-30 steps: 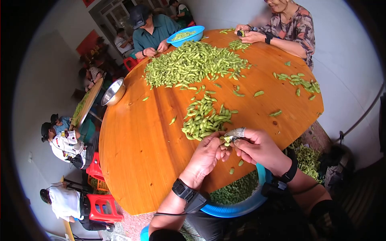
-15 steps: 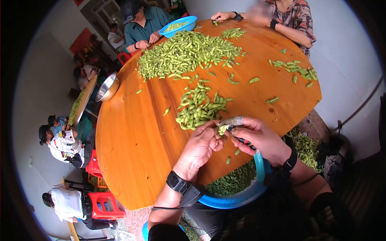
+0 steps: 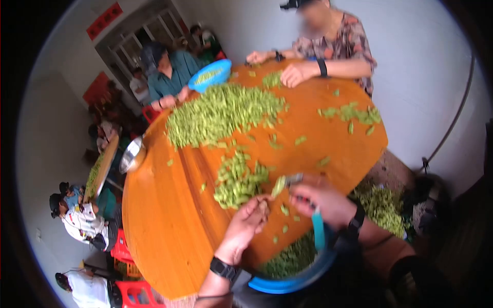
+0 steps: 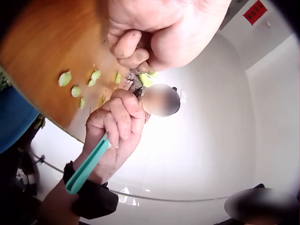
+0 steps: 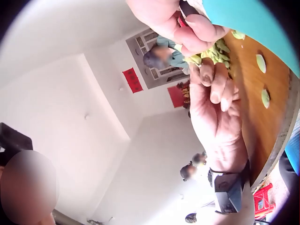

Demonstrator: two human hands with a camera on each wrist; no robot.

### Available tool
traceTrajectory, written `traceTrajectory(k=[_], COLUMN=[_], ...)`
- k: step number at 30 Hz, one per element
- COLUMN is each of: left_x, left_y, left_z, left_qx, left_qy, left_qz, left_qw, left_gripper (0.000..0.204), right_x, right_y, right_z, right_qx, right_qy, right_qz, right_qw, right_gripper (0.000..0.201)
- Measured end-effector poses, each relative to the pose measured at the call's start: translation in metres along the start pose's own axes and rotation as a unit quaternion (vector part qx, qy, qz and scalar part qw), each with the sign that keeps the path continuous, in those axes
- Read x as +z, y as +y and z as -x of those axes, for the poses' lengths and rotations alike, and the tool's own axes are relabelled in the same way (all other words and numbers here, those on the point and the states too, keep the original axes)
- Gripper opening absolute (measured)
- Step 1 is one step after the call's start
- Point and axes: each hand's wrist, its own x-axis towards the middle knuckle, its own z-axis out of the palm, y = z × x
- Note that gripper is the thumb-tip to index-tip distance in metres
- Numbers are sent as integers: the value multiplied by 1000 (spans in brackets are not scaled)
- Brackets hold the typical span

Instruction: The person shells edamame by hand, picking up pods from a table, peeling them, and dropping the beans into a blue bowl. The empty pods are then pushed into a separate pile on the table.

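My left hand (image 3: 245, 222) pinches the lower end of a pale green soybean pod (image 3: 279, 187) at its thumb and fingertips, above the near part of the table. Beside it, my right hand (image 3: 324, 201) grips a small tool (image 3: 319, 232) with a teal strip hanging below the fist; red and black parts show between the fingers in the right wrist view. The tool's working end is hidden. A grey wrap (image 3: 294, 178) covers a finger of the right hand, close to the pod's upper end. Loose green beans (image 4: 64, 78) lie on the table under the hands.
A small pile of pods (image 3: 236, 182) lies just beyond my left hand, a large heap (image 3: 221, 115) farther back. Below the table edge stands a blue basin (image 3: 287, 287) of beans. Two people sit across the wooden table (image 3: 159, 246); a metal bowl (image 3: 132, 155) is at its left edge.
My hands have moved a little apart, with the pod now stretching up between them. The head view has shifted and blurred. The person opposite has lowered a hand to the table.
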Motion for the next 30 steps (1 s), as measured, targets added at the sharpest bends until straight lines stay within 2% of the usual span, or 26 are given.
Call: traceTrajectory(k=[1, 2, 4, 5, 6, 7, 8, 10, 12, 14, 16, 17, 19, 21, 23, 25, 26, 28, 30], left_x=[3, 2, 9, 13, 17, 19, 22, 27, 28, 18, 11, 1, -13, -17, -12, -2, 1, 7, 13], left_y=[1, -5, -4, -6, -3, 0, 1, 3, 13, 22, 28, 23, 16, 17, 13, 15, 15, 11, 10], left_z=[4, 7, 18, 26, 32, 33, 35, 38, 30, 5, -30, -46, -69, -70, -66, -58, -57, -48, -40], left_qx=[2, 52, 69, 53, 93, 137, 133, 206, 215, 219, 270, 271, 203, 198, 191, 230, 234, 247, 245], left_qy=[-3, -16, 7, 14, 17, 18, 22, 34, 51, 138, 210, 212, 207, 198, 182, 230, 227, 211, 187], left_qz=[-96, -213, -344, -340, -389, -440, -444, -528, -548, -573, -612, -613, -645, -646, -646, -639, -638, -502, -482], left_qw=[995, 976, 936, 939, 916, 887, 886, 823, 807, 778, 713, 711, 707, 710, 717, 697, 698, 801, 820], left_gripper=[23, 23, 17, 17, 16, 14, 14, 15, 15, 16, 15, 15, 14, 14, 14, 13, 13, 14, 15], right_x=[-15, -38, -82, -95, -104, -117, -129, -137, -132, -131, -128, -128, -130, -134, -127, -114, -106, -85, -60], right_y=[-2, -6, -4, -9, -18, -23, -24, -25, -29, -26, -26, -27, -29, -25, -23, -29, -29, -24, -23], right_z=[-3, -12, -32, -35, -35, -35, -35, -36, -30, -30, -30, -29, -32, -29, -24, -22, -20, -12, -14], right_qx=[21, 42, 62, 49, 28, 22, 16, 17, 11, 10, 2, 7, 9, 4, 12, 30, 28, 44, 35], right_qy=[17, 31, 85, 88, 92, 94, 98, 100, 81, 83, 82, 82, 80, 59, 75, 82, 86, -13, -78], right_qz=[-8, -15, 22, 0, -23, 12, 45, 0, 21, 38, 56, 57, 58, 55, 73, 135, 136, 121, 144], right_qw=[1000, 999, 994, 995, 995, 995, 994, 995, 996, 996, 995, 995, 995, 997, 994, 987, 987, 992, 986], right_gripper=[9, 8, 8, 11, 15, 15, 14, 11, 11, 10, 11, 12, 12, 15, 14, 17, 17, 20, 16])
